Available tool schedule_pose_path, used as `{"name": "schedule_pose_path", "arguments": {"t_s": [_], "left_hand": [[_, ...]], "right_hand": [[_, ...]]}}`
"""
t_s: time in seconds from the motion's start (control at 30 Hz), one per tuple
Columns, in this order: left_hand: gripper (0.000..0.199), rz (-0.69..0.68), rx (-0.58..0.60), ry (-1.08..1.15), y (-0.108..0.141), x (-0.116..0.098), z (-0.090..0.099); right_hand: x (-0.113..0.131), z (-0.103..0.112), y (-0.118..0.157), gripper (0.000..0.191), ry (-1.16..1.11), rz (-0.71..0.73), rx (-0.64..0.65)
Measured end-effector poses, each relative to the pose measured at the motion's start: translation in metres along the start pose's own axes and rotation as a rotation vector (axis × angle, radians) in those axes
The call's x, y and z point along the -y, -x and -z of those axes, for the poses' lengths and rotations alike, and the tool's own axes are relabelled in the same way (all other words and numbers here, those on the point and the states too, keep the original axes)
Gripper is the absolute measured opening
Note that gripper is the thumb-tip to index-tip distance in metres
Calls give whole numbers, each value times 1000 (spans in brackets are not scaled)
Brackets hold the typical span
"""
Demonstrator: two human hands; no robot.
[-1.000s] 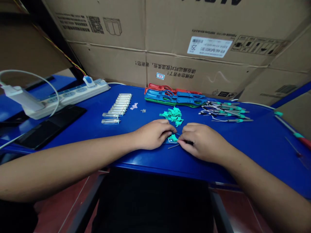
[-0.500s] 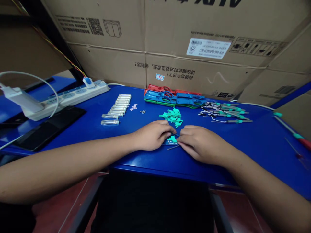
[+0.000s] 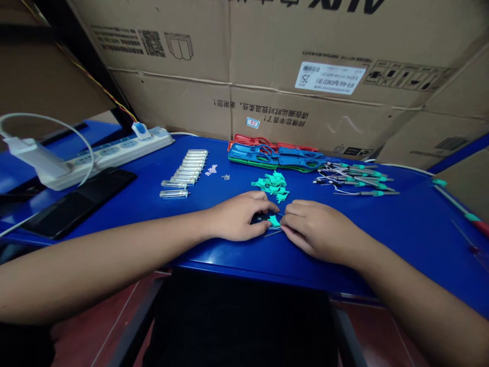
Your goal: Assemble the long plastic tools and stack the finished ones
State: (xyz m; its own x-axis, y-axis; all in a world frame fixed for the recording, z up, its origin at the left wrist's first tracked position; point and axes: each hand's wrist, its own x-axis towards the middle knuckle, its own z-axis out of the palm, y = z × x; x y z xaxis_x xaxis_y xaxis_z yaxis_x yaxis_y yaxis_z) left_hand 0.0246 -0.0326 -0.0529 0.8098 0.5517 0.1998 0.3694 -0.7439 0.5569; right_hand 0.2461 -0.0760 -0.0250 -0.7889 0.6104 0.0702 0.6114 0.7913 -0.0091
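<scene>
A blue plastic casing [image 3: 273,228] lies low over the table between my hands, with a small mint-green plastic part [image 3: 274,221] and a thin white wire in it. My left hand [image 3: 242,216] grips its left side, thumb on the near edge and forefinger on the far edge. At the right end, my right hand [image 3: 319,229] pinches the casing beside the green part; its fingertips hide what exactly they press. Just beyond my hands lies a pile of mint-green parts [image 3: 273,184]. A thin grey rod shows under the casing.
Clear tubes [image 3: 189,168] lie in a row, beside pink bits [image 3: 211,169] and small screws [image 3: 226,177]. Blue casings [image 3: 267,154] are stacked with red and green ones by the cardboard box [image 3: 191,102]. Wired rods [image 3: 362,181] lie right; a phone [image 3: 80,201] and power strip [image 3: 126,148] left.
My left thumb has moved away from the forefinger to the casing's near edge, and the gap between them is wider. My right hand keeps its pinch. The view has shifted slightly.
</scene>
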Motion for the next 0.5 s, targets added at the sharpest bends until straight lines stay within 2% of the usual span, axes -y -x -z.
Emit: {"name": "schedule_pose_path", "arguments": {"t_s": [0.27, 0.5], "left_hand": [[37, 25, 14, 63, -1, 0, 3], [37, 46, 18, 95, -3, 0, 5]], "right_hand": [[0, 2, 1, 26, -161, -10, 0], [0, 3, -8, 22, -414, -211, 23]]}}
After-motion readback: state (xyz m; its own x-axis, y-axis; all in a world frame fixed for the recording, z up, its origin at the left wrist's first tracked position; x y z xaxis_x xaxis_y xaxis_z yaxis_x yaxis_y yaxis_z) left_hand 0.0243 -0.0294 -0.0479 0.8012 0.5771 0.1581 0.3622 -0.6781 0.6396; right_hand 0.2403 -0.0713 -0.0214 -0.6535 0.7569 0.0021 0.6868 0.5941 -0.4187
